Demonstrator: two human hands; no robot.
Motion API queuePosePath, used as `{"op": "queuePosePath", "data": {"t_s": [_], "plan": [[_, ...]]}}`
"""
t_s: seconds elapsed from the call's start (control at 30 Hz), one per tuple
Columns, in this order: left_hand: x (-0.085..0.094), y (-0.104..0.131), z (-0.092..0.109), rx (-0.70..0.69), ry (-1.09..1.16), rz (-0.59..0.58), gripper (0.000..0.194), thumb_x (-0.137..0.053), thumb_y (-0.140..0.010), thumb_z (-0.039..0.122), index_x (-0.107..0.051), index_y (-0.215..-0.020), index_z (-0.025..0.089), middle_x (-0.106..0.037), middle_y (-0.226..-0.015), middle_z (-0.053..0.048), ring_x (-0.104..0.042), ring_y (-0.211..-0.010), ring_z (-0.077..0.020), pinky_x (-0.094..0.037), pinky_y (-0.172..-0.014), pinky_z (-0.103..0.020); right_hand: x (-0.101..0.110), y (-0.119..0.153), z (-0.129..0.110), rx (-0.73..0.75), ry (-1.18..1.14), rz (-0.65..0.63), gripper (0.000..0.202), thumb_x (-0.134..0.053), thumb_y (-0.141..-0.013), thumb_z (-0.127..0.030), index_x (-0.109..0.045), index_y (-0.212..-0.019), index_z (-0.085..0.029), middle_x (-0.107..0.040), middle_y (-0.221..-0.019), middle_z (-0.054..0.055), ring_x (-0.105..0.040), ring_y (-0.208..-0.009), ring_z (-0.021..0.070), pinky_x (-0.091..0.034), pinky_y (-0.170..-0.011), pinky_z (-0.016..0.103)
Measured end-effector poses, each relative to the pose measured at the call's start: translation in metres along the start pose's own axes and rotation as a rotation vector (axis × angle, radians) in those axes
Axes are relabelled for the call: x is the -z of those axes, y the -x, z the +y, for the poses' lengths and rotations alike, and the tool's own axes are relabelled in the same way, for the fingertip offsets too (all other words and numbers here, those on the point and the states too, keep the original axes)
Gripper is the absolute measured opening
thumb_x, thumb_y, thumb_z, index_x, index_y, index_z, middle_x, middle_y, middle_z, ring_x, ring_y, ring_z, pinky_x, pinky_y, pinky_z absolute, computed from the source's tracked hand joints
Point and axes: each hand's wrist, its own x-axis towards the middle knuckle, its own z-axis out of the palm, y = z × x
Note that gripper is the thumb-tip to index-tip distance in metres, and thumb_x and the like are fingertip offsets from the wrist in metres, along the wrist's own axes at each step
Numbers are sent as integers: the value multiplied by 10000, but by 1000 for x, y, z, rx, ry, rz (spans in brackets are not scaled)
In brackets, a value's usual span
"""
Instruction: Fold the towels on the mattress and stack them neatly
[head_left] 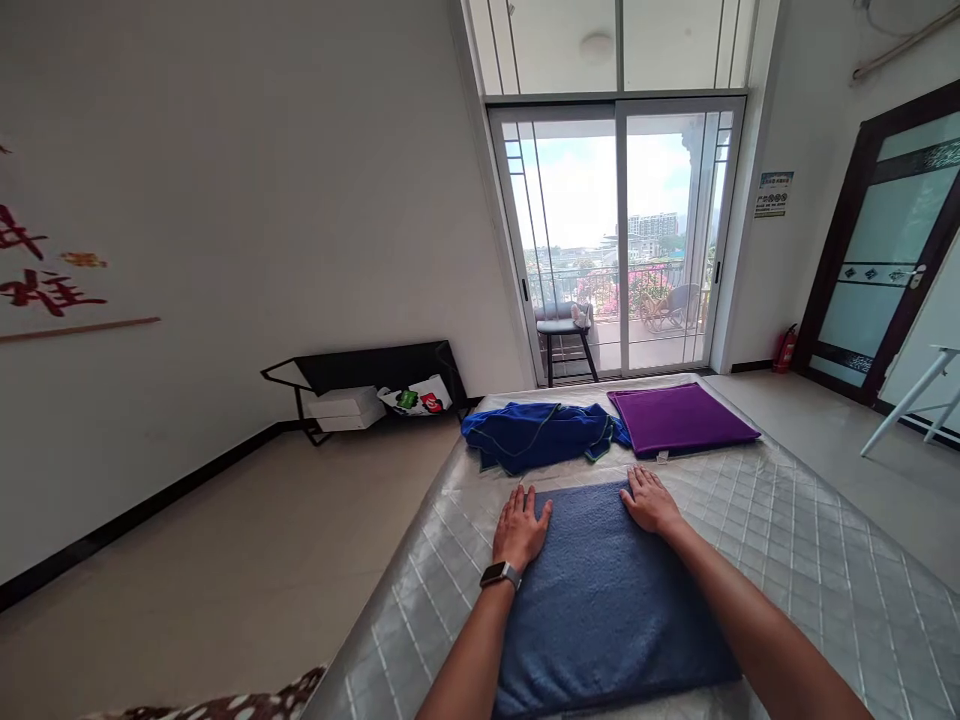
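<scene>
A grey-blue folded cloth (604, 600) lies flat on the silver quilted mattress (795, 540). My left hand (520, 525) rests at its far left corner, fingers spread and pointing away from me, with a watch on the wrist. At the far right corner lies my right hand (649, 498), flat with its fingers out, partly on the cloth's edge. Neither hand grips anything. Beyond my hands, a crumpled blue cloth with green edging (540, 435) sits on the left, and a flat purple folded cloth (682, 418) sits to its right, touching or nearly touching it.
A black low rack (360, 370) holding white boxes (345, 408) and a printed bag (416, 397) stands by the left wall. Behind the mattress are sliding glass doors (622, 240). A brown patterned blanket (255, 703) shows at the bottom left, a fire extinguisher (784, 350) at the right.
</scene>
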Motion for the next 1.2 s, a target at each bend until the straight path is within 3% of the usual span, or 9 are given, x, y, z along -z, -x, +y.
{"op": "queuePosePath", "data": {"t_s": [0.2, 0.33, 0.43, 0.6, 0.67, 0.77, 0.97, 1.07, 1.2], "plan": [[3, 1, -3, 17, -25, -42, 766, -205, -990, 551, -305, -1521, 7, -282, -1602, -212, -256, -1493, -306, -236, -1200, -445, -2, 1, 0, -2, -14, 12, 702, -239, -994, -469, -231, -1573, -71, -217, -1637, 120, -162, -1516, 209, -103, -1211, 344], [16, -7, 5, -3, -41, -44, 793, -244, -974, 566, -374, -1477, -34, -351, -1549, -287, -314, -1457, -388, -258, -1175, -525, -3, 0, -2, -8, -24, 26, 700, -258, -992, -466, -237, -1572, -74, -252, -1626, 129, -164, -1515, 210, -101, -1212, 353], [21, -13, 46, -123, -29, -8, 724, -201, -997, 542, -439, -1460, 39, -405, -1538, -245, -358, -1437, -384, -282, -1157, -554, -3, 1, -2, -4, -25, 27, 694, -271, -992, -455, -249, -1567, -68, -244, -1628, 128, -174, -1513, 222, -115, -1213, 359], [2, -4, 146, -404, 50, 13, 635, -158, -1030, 516, -487, -1451, 173, -494, -1515, -113, -423, -1413, -238, -341, -1159, -394, -6, 2, 2, 46, -14, 44, 652, -313, -974, -334, -255, -1563, -62, -235, -1629, 122, -161, -1516, 217, -131, -1216, 361], [-5, 2, 158, -415, 73, 18, 654, -147, -1032, 513, -462, -1467, 139, -489, -1515, -134, -419, -1417, -240, -338, -1165, -403, -8, 1, 3, 61, -10, 41, 650, -317, -972, -325, -258, -1561, -55, -230, -1630, 121, -151, -1518, 213, -128, -1219, 356], [-9, 5, 124, -331, 72, 23, 652, -183, -1025, 532, -469, -1465, 145, -463, -1532, -140, -378, -1444, -253, -312, -1181, -423, -10, -2, 2, 30, -15, 47, 668, -279, -992, -406, -259, -1560, -54, -221, -1634, 118, -157, -1517, 220, -127, -1222, 362], [-2, 0, -2, -58, 10, 32, 678, -208, -1010, 509, -390, -1495, 71, -403, -1552, -206, -336, -1461, -302, -272, -1187, -484, -10, -4, 0, 1, -28, 37, 693, -253, -996, -462, -251, -1565, -68, -259, -1624, 124, -151, -1518, 206, -106, -1221, 359], [-2, 1, -21, -25, -6, 25, 716, -216, -1001, 527, -370, -1495, 32, -383, -1558, -219, -320, -1469, -294, -263, -1194, -450, -6, -2, 0, 0, -34, 32, 690, -252, -996, -460, -251, -1567, -72, -276, -1617, 125, -155, -1517, 199, -100, -1219, 355], [-5, 1, -15, -9, -14, 24, 748, -197, -992, 550, -362, -1494, 20, -358, -1570, -215, -288, -1482, -295, -250, -1196, -444, 3, 5, -4, 1, -22, 61, 662, -277, -992, -407, -296, -1547, -47, -302, -1608, 136, -193, -1508, 202, -118, -1216, 339]]}}
